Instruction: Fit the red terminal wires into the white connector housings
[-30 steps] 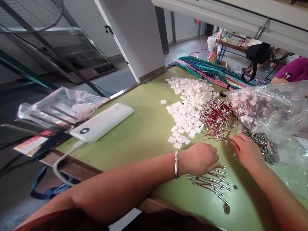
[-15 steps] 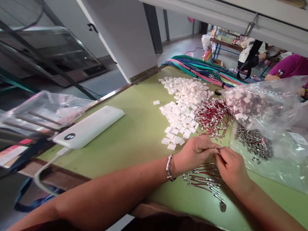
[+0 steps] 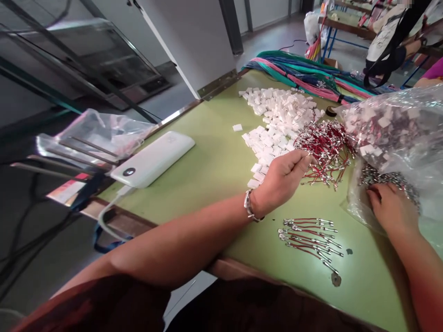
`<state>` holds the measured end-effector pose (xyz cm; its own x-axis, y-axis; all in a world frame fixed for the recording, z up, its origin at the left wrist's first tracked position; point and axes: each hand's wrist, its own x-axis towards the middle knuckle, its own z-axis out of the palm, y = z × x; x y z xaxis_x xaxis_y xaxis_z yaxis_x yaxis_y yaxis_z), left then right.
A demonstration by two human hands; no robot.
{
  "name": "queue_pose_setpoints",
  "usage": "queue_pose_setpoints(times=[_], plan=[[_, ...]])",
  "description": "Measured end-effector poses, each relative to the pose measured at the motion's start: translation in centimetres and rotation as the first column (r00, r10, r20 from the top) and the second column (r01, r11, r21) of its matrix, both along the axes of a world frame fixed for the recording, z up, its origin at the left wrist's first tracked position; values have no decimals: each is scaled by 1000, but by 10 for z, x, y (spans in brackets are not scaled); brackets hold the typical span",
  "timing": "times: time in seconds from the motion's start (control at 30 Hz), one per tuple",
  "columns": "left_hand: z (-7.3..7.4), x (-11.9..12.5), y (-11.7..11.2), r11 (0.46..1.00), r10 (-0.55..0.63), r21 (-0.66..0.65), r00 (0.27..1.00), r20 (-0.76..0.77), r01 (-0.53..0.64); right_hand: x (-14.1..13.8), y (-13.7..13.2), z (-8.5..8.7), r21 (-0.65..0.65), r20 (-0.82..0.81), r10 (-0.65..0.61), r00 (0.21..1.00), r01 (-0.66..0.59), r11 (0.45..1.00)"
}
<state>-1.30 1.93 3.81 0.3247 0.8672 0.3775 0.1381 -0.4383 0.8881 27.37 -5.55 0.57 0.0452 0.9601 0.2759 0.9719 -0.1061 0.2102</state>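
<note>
The heap of red wires with metal ends (image 3: 325, 143) lies on the green tabletop (image 3: 207, 170), ahead of me and just right of my left hand (image 3: 284, 177). That hand is at the heap's near edge, its thumb and fingertips pressed together; I cannot tell whether a wire is pinched between them. A silver bracelet (image 3: 248, 205) circles my wrist.

My right hand (image 3: 396, 212) rests at the pile of small dark metal pieces (image 3: 380, 175), fingers bent over its near side. Its fingertips are partly hidden, so I cannot tell whether they grip a piece. Clear plastic (image 3: 356, 203) spreads around that pile.

Nearer to me, between my forearms, more red wires (image 3: 306, 239) lie side by side in a loose row, apart from the heap.

Left of the heap and touching it are many flat white pieces (image 3: 273, 108), with a lone white piece (image 3: 237, 127) set off to their left. A clear bag of white pieces (image 3: 387, 124) slumps to the heap's right. Behind lie a black ring (image 3: 330, 111) and a long bundle of green, blue and pink wires (image 3: 294, 74). Far left, a white power bank (image 3: 155, 159) has a cable (image 3: 104, 210) plugged in.
</note>
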Motion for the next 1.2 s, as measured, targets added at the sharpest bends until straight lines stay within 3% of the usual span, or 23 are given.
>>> queue_pose_setpoints(times=[0.17, 0.23, 0.3, 0.37, 0.43, 0.5, 0.6, 0.73, 0.83, 0.97, 1.03, 1.13, 1.2], plan=[[-2, 1, 1, 997, -72, -3, 992, -106, 72, -4, 2, 6, 67, 104, 24, 994, -31, 997], [-5, 3, -1, 990, -138, -22, 979, -148, 136, -8, 0, 15, 120, 31, -5, 1000, 1, 993], [-8, 6, -5, 975, -220, -32, 953, -209, 218, -20, -6, 25, 171, -145, 3, 989, 22, 985], [-12, 10, -9, 953, -295, -31, 906, -304, 300, -39, -15, 32, 170, -410, 101, 907, -33, 985], [-15, 12, -14, 937, -334, -31, 860, -386, 349, -64, -23, 35, 136, -616, 188, 765, -132, 982], [-17, 14, -17, 930, -345, -30, 838, -422, 368, -85, -27, 36, 139, -686, 229, 690, -184, 973], [-17, 14, -19, 921, -359, -23, 826, -434, 388, -102, -27, 33, 154, -708, 251, 660, -203, 967], [-16, 13, -17, 906, -364, 7, 788, -496, 423, -98, -24, 31, 165, -684, 311, 660, -276, 947], [-16, 11, -18, 877, -314, 90, 706, -635, 471, -89, -24, 33, 107, -670, 369, 644, -408, 907], [-14, 10, -24, 770, -269, 170, 554, -788, 616, -86, -30, 34, -67, -739, 280, 613, -480, 875], [-14, 12, -29, 743, -254, 172, 509, -822, 647, -84, -31, 32, -139, -776, 199, 598, -470, 872], [-15, 16, -35, 767, -237, 137, 474, -848, 627, -76, -25, 31, -245, -770, 126, 626, -471, 848], [-18, 19, -38, 784, -209, 149, 482, -851, 602, -66, -15, 33, -240, -706, 180, 685, -471, 849]])
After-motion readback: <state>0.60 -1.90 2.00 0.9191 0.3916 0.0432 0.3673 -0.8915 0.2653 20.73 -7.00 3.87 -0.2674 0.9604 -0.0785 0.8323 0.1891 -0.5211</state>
